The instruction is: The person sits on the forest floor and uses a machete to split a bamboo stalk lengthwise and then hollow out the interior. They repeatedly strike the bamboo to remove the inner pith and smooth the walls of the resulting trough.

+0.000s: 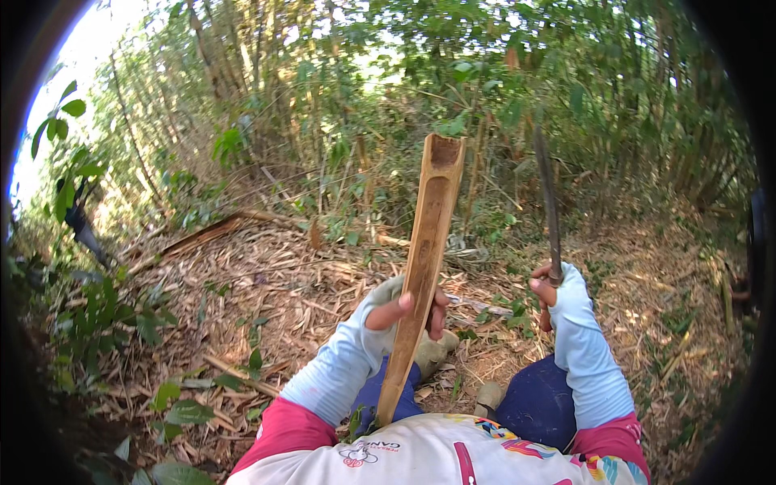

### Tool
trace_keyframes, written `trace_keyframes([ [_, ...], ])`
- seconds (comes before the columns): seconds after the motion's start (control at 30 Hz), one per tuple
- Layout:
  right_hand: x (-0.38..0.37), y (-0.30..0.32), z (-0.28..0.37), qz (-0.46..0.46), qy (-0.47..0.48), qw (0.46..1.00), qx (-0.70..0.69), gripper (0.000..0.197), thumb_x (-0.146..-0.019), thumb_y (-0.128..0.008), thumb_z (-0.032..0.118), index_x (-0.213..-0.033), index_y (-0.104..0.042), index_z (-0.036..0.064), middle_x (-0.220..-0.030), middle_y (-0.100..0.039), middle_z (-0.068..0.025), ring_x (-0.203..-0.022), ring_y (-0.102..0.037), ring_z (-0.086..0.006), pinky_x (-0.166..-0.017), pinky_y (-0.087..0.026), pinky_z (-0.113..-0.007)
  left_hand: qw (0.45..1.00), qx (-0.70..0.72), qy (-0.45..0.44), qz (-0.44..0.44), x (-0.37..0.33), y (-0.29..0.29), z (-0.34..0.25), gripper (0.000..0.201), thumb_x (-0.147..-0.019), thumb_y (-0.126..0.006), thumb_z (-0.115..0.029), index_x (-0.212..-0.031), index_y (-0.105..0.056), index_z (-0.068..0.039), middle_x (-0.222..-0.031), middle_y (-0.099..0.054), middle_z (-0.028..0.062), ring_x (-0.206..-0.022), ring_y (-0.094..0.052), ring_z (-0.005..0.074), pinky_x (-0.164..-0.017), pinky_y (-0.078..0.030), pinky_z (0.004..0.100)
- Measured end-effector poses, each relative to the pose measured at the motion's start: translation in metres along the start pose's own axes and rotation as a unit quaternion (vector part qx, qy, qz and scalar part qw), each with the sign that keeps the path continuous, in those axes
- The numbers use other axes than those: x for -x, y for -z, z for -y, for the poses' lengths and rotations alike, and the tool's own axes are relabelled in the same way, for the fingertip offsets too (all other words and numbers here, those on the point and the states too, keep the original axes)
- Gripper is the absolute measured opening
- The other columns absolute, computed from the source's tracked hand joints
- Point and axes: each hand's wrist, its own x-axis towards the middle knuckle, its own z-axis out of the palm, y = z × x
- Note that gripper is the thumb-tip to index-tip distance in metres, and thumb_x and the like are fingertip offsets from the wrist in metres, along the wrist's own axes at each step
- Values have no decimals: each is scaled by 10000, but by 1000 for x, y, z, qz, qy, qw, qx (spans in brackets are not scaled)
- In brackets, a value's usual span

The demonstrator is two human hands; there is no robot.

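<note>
A split length of bamboo (431, 218) stands nearly upright in front of my body, its hollow inner face toward me and its top leaning slightly right. Around its middle my left hand (404, 311) is closed, thumb across the near face and fingertips showing past the right edge. The lower end reaches down to my lap. To the right, my right hand (550, 297) grips the handle of a machete (547, 194), whose dark, narrow blade points up. Blade and bamboo are apart. Pale blue sleeves cover both forearms and part of the hands.
Dry bamboo leaves and litter (267, 299) cover the ground. A long brown split stem (202, 234) lies at the left, near leafy green plants (105, 315). My boot (436, 352) and knees are below my hands. Dense bamboo stands behind. Part of a dark-clothed person (85, 226) seems visible far left.
</note>
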Motion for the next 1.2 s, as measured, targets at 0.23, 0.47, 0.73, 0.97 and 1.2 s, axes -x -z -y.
trace_keyframes([
  [0.23,-11,-1,-29,2,50,998,25,212,-792,-738,129,-946,-619,45,-625,-550,-6,-512,-501,-91,-411,-395,-282,993,-79,-72,-59,-19,5,-73,596,-973,-476,-467,-1241,-486,65,-919,-653,187,-782,-679,272,-710,-572,388],
  [0.47,-7,-11,-26,15,27,997,74,229,-767,-743,112,-954,-629,46,-625,-563,-6,-526,-517,-92,-445,-404,-286,966,-134,-129,-179,-24,-7,-116,444,-948,-597,-342,-1217,-546,8,-882,-668,107,-751,-676,194,-691,-565,341],
  [0.73,-8,-8,-31,23,36,995,91,238,-758,-760,135,-950,-641,61,-650,-592,0,-560,-544,-87,-512,-437,-265,945,-166,-126,-254,-30,-1,-116,356,-928,-635,-374,-1033,-584,-38,-776,-633,61,-639,-620,148,-573,-523,291],
  [0.97,-8,-11,-34,16,10,996,84,242,-741,-780,153,-927,-651,66,-672,-611,3,-583,-556,-82,-536,-446,-254,946,-149,-166,-237,-29,6,-111,321,-999,-508,-356,-918,-560,-50,-660,-548,59,-518,-544,154,-478,-451,263],
  [1.2,-9,-12,-39,23,18,994,108,246,-740,-779,145,-932,-649,62,-689,-629,-8,-582,-562,-83,-531,-450,-249,966,-104,-177,-156,-28,30,-105,333,-1039,-405,-353,-938,-533,-63,-625,-513,45,-475,-523,151,-436,-407,265],
])
